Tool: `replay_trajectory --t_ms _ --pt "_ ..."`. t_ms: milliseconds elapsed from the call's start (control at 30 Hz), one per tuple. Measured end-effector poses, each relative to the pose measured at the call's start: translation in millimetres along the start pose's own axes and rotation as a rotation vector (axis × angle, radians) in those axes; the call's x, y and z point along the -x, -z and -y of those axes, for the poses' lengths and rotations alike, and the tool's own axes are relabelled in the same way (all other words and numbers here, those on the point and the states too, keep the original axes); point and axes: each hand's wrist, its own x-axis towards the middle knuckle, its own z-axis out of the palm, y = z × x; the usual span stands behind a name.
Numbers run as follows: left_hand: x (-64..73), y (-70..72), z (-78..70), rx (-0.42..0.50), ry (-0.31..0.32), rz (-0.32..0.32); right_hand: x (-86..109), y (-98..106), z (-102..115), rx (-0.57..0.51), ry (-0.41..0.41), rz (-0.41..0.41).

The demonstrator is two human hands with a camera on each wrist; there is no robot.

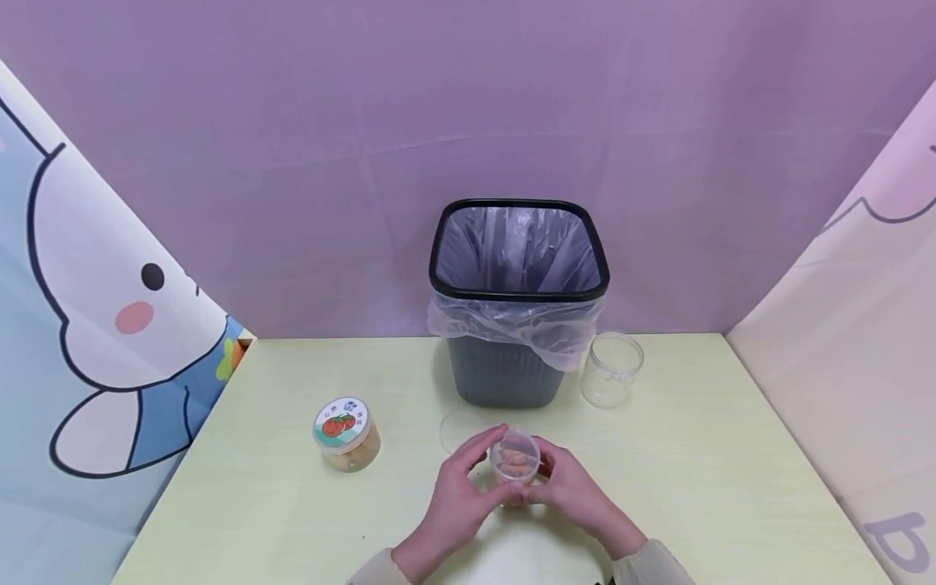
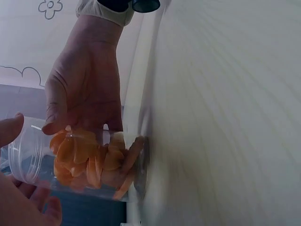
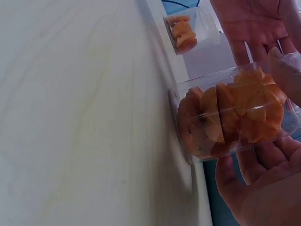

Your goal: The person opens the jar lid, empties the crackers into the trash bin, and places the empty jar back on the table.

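Head view has the clear plastic jar (image 1: pixel 515 465) of orange pieces (image 2: pixel 89 160) upright between your left hand (image 1: pixel 461 497) and right hand (image 1: pixel 578 491), both clasping its wall with thumb and fingers. Just beyond stands your ribbed bin (image 1: pixel 504 374), its crinkled liner (image 1: pixel 512 329) folded under a squarish black rim, while pale, faintly grained tabletop (image 1: pixel 731 487) runs wide to your right, ending at the fabric (image 1: pixel 841 366). Well apart on your left sits a round lidded jar (image 1: pixel 349 435).
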Motion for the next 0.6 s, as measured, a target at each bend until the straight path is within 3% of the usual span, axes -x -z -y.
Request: replay_trajectory --t_ms 367,600 --pt "-14.6 18.2 5.4 0.025 0.001 0.171 0.1 0 2 -0.023 -0.011 0.013" --pt "-29.3 27.2 7.9 0.013 0.007 0.328 0.6 0 1 -0.022 -0.001 0.020"
